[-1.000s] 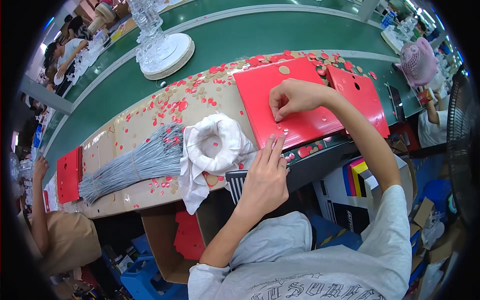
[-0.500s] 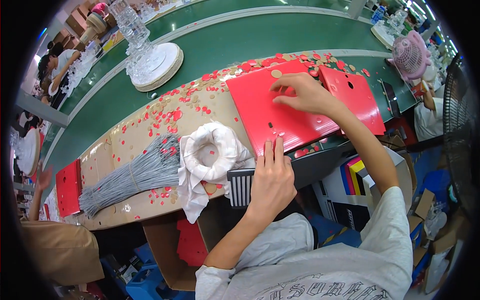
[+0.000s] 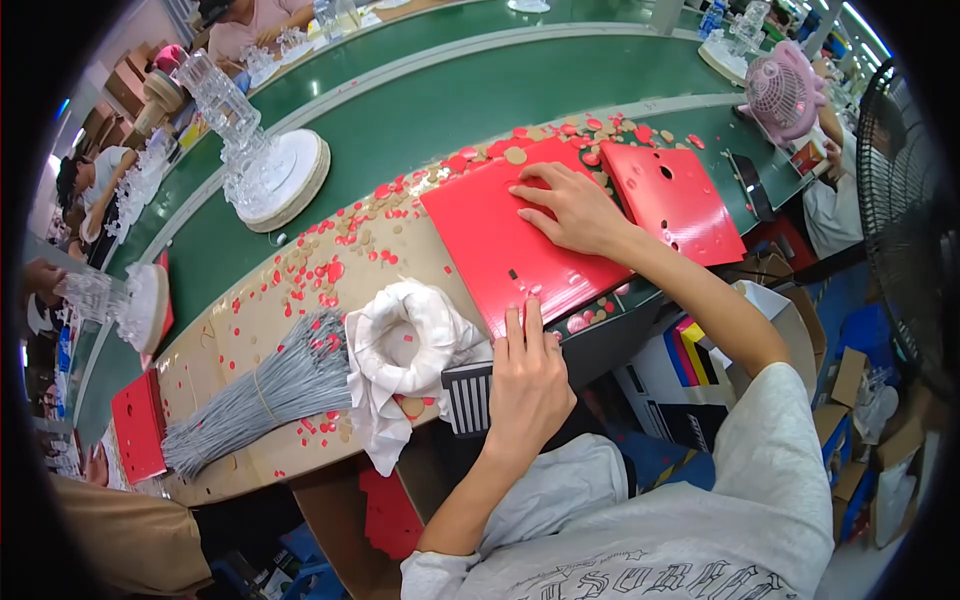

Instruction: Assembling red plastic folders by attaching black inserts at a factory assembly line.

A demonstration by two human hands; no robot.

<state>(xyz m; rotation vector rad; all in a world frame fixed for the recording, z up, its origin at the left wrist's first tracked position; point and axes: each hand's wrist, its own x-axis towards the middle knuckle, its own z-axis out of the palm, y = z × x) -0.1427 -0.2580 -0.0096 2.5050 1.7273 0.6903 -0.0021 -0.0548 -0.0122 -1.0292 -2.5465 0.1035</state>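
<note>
A red card sheet (image 3: 500, 235) lies flat on the brown cardboard worktop (image 3: 250, 330). My right hand (image 3: 572, 208) presses palm-down on its far part, fingers spread. My left hand (image 3: 527, 385) rests at the sheet's near edge, fingers together and pointing at the sheet, partly over a black-and-white ribbed piece (image 3: 466, 395). A second red sheet (image 3: 672, 200) with punched holes lies to the right. Neither hand grips anything that I can see.
A white cloth ring (image 3: 405, 350) and a bundle of grey wires (image 3: 265, 390) lie to the left. Red and tan punched discs (image 3: 330, 265) litter the worktop. A glass lamp on a white base (image 3: 270, 165) stands on the green conveyor (image 3: 450, 100). Other people work at the left.
The view has shifted, so the sheets sit lower and further right. My right hand stays pressed on the red sheet and my left hand stays at its near edge.
</note>
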